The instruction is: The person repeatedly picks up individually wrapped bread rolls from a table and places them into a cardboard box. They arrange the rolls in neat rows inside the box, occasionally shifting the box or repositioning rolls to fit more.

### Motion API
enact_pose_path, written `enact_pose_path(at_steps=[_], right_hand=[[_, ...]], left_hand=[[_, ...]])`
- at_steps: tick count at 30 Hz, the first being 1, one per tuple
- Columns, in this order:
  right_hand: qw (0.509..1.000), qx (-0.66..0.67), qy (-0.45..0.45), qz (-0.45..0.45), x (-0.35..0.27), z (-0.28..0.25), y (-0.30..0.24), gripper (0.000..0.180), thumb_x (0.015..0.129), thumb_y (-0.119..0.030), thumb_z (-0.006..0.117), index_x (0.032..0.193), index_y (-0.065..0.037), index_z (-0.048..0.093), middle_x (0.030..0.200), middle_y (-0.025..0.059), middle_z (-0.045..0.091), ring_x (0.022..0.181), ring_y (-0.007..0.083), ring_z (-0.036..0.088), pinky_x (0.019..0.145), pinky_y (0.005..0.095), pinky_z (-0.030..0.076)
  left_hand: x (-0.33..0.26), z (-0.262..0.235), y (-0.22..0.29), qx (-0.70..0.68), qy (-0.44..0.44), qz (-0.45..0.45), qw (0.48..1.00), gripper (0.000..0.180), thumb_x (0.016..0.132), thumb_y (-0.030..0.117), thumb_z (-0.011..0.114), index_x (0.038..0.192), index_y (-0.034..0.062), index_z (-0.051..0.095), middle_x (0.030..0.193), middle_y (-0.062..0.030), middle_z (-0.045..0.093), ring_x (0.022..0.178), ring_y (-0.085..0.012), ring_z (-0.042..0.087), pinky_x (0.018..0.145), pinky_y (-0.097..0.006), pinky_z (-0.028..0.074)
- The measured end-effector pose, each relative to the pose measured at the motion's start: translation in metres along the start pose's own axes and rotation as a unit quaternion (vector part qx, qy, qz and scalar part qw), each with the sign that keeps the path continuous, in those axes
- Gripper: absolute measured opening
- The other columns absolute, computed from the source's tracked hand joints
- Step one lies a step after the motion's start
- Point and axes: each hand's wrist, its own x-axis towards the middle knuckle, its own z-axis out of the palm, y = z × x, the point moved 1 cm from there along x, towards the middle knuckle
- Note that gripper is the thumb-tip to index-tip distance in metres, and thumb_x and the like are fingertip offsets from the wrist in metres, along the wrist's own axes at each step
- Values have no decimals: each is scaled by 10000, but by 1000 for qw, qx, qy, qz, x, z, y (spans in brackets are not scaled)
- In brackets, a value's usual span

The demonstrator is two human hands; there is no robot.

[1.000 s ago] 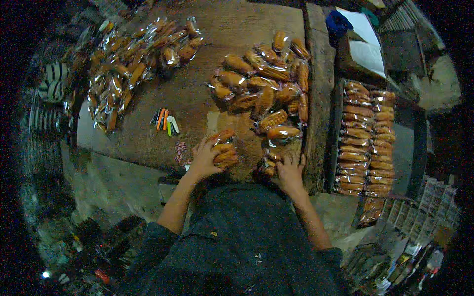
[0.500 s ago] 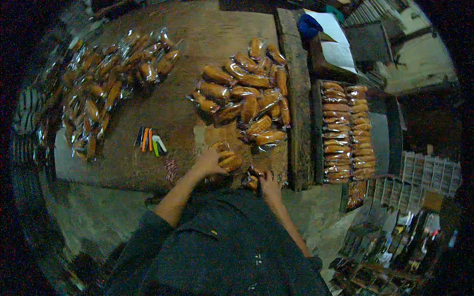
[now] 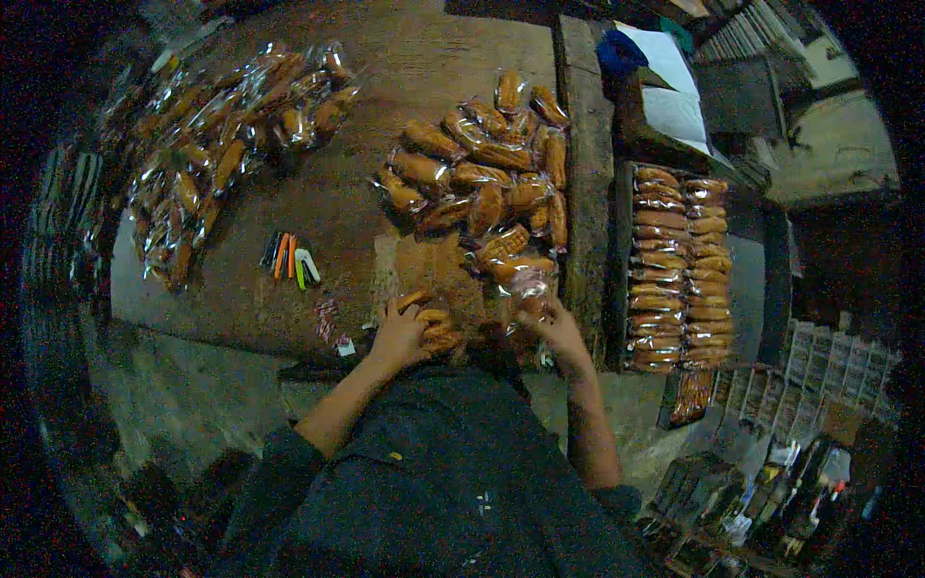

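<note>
Left hand [image 3: 403, 332]: rests at the near edge of the desk [image 3: 385, 106], fingers curled over a small stack of wrapped buns [image 3: 432, 328], grip closed on the stack. Right hand [image 3: 551, 323]: also at the near edge, close to the right corner, grip pinching one clear-wrapped bun packet [image 3: 528, 287]. Main pile of wrapped buns [image 3: 487, 183]: right half of the desk, directly behind both hands. Second pile of packets [image 3: 217, 159]: along the left edge. Coloured markers [image 3: 289, 262]: between the piles, toward the near edge. Tray of stacked packets [image 3: 679, 265]: beyond the right edge.
</note>
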Motion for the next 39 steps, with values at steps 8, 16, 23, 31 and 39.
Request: enact_pose_path(at_steps=[8, 16, 23, 31, 39], right_hand=[[832, 538, 25, 132, 74, 28, -31, 627, 922, -492, 714, 1357, -66, 563, 1216, 88, 658, 1033, 252, 659, 847, 422, 561], [933, 325, 89, 124, 102, 20, 10, 658, 911, -430, 751, 1348, 21, 555, 1227, 134, 662, 1005, 277, 692, 784, 413, 589], [992, -18, 122, -12, -6, -5, 16, 687, 785, -481, 849, 1171, 59, 674, 1197, 163, 660, 1061, 278, 664, 885, 399, 527], [962, -149, 194, 122, -88, 27, 9, 754, 703, -576, 866, 1130, 24, 704, 1337, 172, 577, 1312, 322, 501, 1126, 551, 269], [948, -190, 231, 111, -101, 41, 21, 742, 710, -565, 850, 1239, -72, 688, 1343, 146, 558, 1326, 358, 443, 1104, 582, 315]], left_hand=[[-5, 17, 6, 4, 21, -37, 999, 768, 681, 425, 871, 1386, 296, 596, 1422, -89, 515, 1385, -480, 349, 1123, -680, 281], [-4, -5, 22, 27, -48, -81, 995, 757, 703, 558, 812, 1387, 346, 565, 1572, -85, 407, 1447, -443, 323, 1181, -673, 202], [64, -70, 14, -201, -31, 80, 976, 751, 619, 459, 921, 1222, 75, 691, 1373, -128, 578, 1265, -391, 515, 1093, -488, 427], [198, -74, 68, -357, -250, 119, 892, 705, 720, 478, 904, 1182, -10, 693, 1147, -171, 690, 1107, -261, 634, 985, -391, 498], [247, -25, 85, -411, -255, 178, 857, 524, 759, 434, 878, 993, -14, 742, 903, -62, 724, 827, -178, 653, 804, -342, 524]])
